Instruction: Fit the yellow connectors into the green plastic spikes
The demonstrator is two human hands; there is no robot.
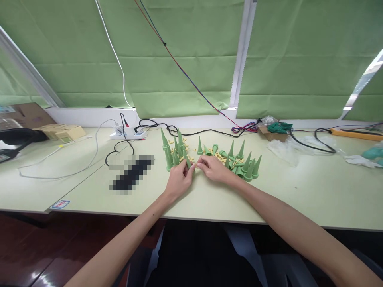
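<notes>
My left hand [180,179] is closed around a green cone [188,161], whose pointed tip leans up and to the left. Close beside it, my right hand [214,168] pinches a small yellow piece [196,164] at the cone's lower end. Whether the piece touches the cone, I cannot tell. Several upright green cones [166,159] stand in a cluster behind my left hand. More green cones [249,167], some upright and some lying down, are spread behind and right of my right hand. Small yellow pieces [220,158] lie scattered among them.
A white power strip [127,133] sits at the back left, with black cable [194,132] running along the wall. Left of my hands is a blurred dark object [131,174]. A cardboard box [272,133] and clear plastic [284,150] lie to the right.
</notes>
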